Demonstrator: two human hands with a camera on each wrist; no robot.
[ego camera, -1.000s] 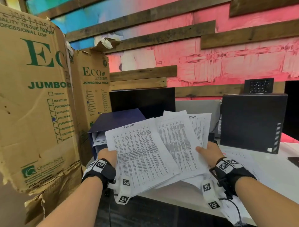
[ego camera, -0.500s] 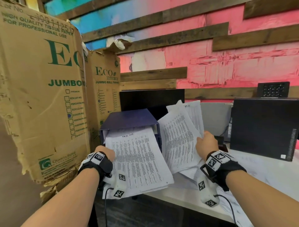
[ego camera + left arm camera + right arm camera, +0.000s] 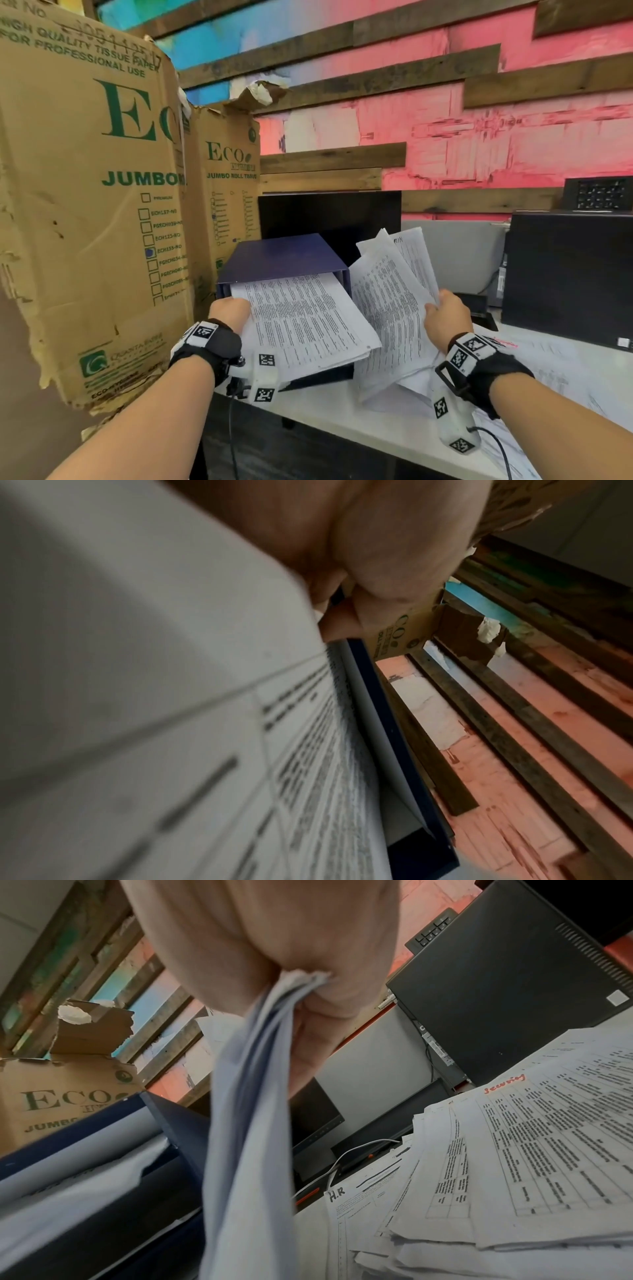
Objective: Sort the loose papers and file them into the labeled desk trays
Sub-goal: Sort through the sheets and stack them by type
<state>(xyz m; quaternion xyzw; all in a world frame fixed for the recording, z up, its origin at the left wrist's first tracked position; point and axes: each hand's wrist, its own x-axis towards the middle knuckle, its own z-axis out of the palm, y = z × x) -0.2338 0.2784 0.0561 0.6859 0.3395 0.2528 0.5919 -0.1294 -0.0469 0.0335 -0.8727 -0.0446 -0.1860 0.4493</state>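
Note:
A dark blue desk tray unit (image 3: 281,255) stands at the desk's left end. My left hand (image 3: 228,307) grips the left edge of a printed paper stack (image 3: 301,318) whose far end lies inside the top tray slot. In the left wrist view the stack (image 3: 171,723) fills the frame beside the tray's blue wall (image 3: 394,737). My right hand (image 3: 445,313) pinches a second bundle of printed sheets (image 3: 390,301), held up and tilted to the right of the tray. The right wrist view shows that bundle (image 3: 253,1110) hanging from my fingers (image 3: 329,999).
Two tall cardboard boxes (image 3: 85,205) crowd the left side. A black monitor (image 3: 329,219) stands behind the tray and a black computer case (image 3: 568,277) at the right. Loose printed papers (image 3: 514,1150) cover the white desk (image 3: 342,418), one marked "H.R".
My left hand has pushed its stack forward into the tray's top slot. My right hand has lifted and tilted its bundle away to the right. The view has moved closer to the tray.

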